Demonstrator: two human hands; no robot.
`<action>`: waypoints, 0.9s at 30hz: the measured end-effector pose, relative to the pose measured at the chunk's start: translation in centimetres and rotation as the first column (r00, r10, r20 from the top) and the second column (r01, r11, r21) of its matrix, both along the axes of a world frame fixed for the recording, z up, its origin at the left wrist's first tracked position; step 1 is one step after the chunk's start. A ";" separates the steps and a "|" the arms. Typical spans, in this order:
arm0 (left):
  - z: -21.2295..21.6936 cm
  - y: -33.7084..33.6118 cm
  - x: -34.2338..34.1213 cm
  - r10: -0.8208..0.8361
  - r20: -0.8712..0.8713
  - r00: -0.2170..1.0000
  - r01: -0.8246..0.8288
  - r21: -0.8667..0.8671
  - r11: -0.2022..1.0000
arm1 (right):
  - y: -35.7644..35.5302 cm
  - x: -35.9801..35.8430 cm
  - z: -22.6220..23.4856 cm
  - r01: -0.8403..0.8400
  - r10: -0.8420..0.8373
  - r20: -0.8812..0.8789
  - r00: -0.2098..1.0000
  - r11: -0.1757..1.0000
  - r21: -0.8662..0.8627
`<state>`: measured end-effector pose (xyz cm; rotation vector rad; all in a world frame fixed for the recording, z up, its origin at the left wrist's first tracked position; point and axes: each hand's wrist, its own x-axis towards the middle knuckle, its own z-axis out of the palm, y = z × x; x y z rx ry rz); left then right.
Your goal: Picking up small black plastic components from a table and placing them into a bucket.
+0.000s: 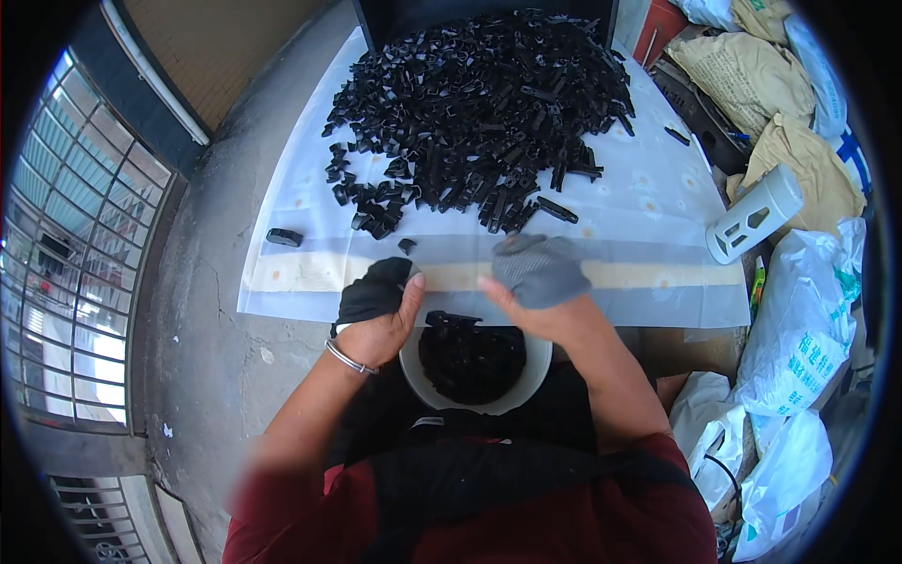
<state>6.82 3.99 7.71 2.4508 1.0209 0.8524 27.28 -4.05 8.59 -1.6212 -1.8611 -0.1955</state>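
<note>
My left hand [378, 299], in a black finger covering with the thumb bare, is closed over the near edge of the table; what it may hold is hidden. Opposite it, my right hand [540, 274] has a grey finger covering and a bare thumb. Its fingers curl inward, slightly blurred, and I cannot make out anything in them. A small black plastic piece [407, 246] lies just beyond my left hand. Below and between both hands stands a white bucket [542, 362] holding dark pieces. One long black piece [453, 320] shows at its far rim.
A large heap of black plastic parts [479, 122] covers the far part of the white-clothed table [639, 216]. One part [285, 237] lies apart at the left. A white slotted cylinder [756, 214] leans at the right edge, beside stuffed plastic bags [799, 320]. A barred window [75, 244] is at left.
</note>
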 end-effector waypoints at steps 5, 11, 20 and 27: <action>-0.9 3.5 1.5 0.072 -0.157 0.985 -0.013 0.346 0.938 | 3.3 6.8 -2.2 0.317 -0.299 0.383 0.874 0.948 0.017; -2.1 4.3 2.4 0.172 -0.317 0.933 -0.048 0.362 0.931 | 2.7 5.3 -0.6 0.101 -0.096 -0.060 0.994 0.992 0.079; -2.5 4.4 0.2 -0.003 -0.144 0.990 0.039 0.248 0.968 | -0.6 3.0 -0.2 0.064 -0.011 0.164 0.986 0.944 -0.324; 1.5 -0.3 0.5 -0.341 0.056 0.938 0.316 -0.536 0.783 | -1.3 -1.4 2.8 -0.370 0.293 -0.270 0.917 0.877 -0.306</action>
